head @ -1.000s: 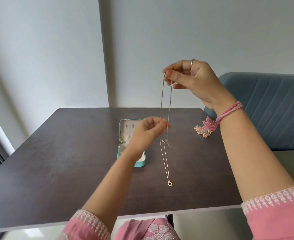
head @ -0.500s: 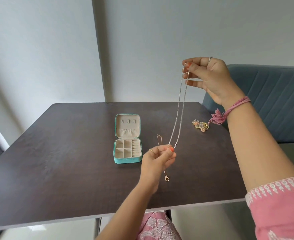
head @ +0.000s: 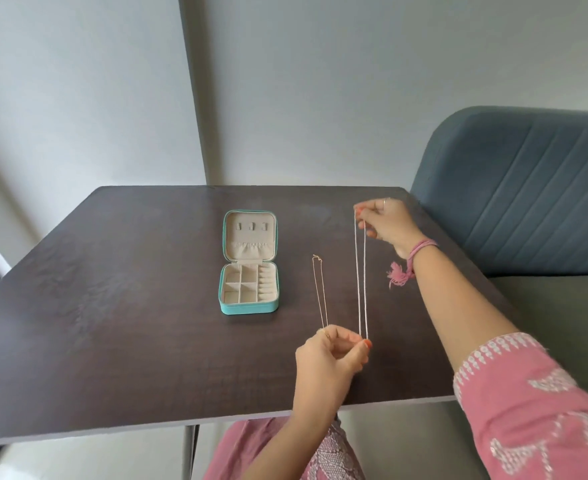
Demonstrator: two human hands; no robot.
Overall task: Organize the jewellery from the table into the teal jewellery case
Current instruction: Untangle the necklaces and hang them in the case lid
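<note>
Head view: dark tabletop [head: 112, 306].
Hands: left hand [head: 330, 355] pinches the silver chain [head: 361, 278] at its near end; right hand [head: 387, 221] pinches its far end.
Case: teal jewellery case [head: 249, 308] open, left of gold necklace [head: 320, 292].

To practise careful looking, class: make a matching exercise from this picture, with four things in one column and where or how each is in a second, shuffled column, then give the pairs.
Things:
1. silver chain
2. gold necklace
3. teal jewellery case
4. pink thread bracelet

States:
A. lies open on the table, compartments showing
B. stretched between the left hand and the right hand
C. tied round the right wrist
D. lies on the table between the case and the silver chain

Pairs: 1-B, 2-D, 3-A, 4-C
</note>
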